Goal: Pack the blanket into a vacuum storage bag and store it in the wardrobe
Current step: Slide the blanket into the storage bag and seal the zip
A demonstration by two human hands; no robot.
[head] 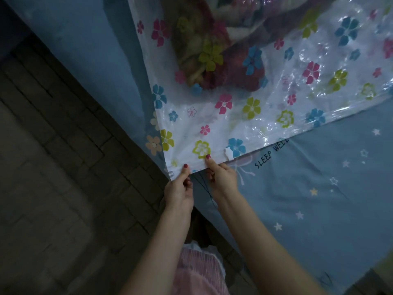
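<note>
Blanket (214, 45) first: I see it bunched inside the vacuum storage bag (276, 86), a dark red and tan mass showing through the clear flowered plastic at the top of the view, well back from the open edge. The bag lies on the bed sheet (319, 188), with its left corner hanging past the bed's edge above the tiled floor (53, 167).

Going from the left, my left hand (179, 188) pinches the bag's near corner, thumb on top of the plastic and fingers curled beneath. Just beside it, my right hand (222, 175) pinches the same edge, thumb pressed on the zip strip and fingers underneath. A little further right, the white slider clip (229, 154) sits astride that strip, close to my right thumb but not touching it.

I judge the step to be sealing the mouth. To do it well I would keep the left hand anchoring the corner so the strip stays taut and flat, then run the clip or a firm pinch rightward along the whole edge without skipping. Wrinkles near the corner could leave a gap, so I would smooth them first. The overhanging corner has no support under it; drawing it back onto the bed would give me something to press against.

Further right, the sheet carries printed lettering that I read as "SLEEP WELL", the last letter partly under the bag. I can make out no brand on the bag.
</note>
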